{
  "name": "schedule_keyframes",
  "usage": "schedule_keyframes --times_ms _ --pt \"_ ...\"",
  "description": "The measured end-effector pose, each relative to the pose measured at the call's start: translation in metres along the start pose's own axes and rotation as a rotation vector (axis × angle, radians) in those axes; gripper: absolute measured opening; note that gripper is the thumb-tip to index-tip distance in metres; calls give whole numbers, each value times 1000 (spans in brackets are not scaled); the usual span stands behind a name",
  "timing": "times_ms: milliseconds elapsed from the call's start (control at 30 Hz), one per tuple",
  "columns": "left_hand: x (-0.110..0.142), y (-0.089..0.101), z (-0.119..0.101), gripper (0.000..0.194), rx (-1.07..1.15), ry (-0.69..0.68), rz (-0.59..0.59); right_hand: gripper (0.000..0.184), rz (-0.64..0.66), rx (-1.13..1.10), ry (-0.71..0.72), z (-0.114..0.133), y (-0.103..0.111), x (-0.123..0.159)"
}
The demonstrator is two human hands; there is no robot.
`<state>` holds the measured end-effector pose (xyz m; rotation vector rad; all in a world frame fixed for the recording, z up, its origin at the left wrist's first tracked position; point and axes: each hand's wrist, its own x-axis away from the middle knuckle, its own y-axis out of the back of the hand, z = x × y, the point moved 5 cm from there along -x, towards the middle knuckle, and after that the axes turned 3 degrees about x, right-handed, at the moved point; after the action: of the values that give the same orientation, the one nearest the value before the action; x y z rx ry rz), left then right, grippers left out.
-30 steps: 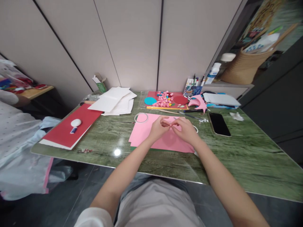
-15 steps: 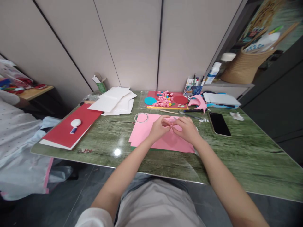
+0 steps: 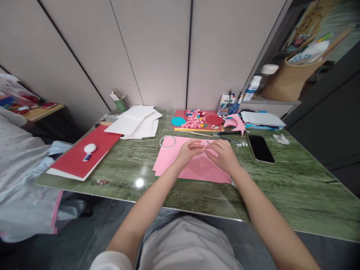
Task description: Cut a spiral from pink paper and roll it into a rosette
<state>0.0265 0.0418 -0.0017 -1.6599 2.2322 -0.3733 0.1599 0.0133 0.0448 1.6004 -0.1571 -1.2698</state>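
Note:
My left hand (image 3: 189, 153) and my right hand (image 3: 223, 154) meet above pink paper sheets (image 3: 174, 165), thumbs and fingertips nearly touching. Between them, both pinch a small pink piece of paper (image 3: 204, 148), mostly hidden by the fingers. A white ring (image 3: 167, 141) lies at the sheets' upper left corner. Just beyond my hands is a heap of small folded paper pieces (image 3: 194, 120), mostly pink with some blue and yellow, on a red sheet (image 3: 181, 112). A blue disc (image 3: 178, 121) and a red disc (image 3: 214, 120) flank the heap.
A phone (image 3: 261, 149), pens (image 3: 229, 132) and a cut pink paper scrap (image 3: 235, 123) lie to the right. White sheets (image 3: 137, 120) and a red sheet with a white round object (image 3: 90, 148) are on the left. Another person's clothing (image 3: 28, 180) shows at the left edge.
My fingers have shifted slightly around the small pink piece, staying close together over the pink sheets. The objects on the table have not moved.

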Motion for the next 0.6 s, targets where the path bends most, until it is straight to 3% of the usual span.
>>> schedule_keyframes --times_ms 600 --pt "-1 -3 -1 46 63 13 -11 4 -165 -9 10 6 0 5"
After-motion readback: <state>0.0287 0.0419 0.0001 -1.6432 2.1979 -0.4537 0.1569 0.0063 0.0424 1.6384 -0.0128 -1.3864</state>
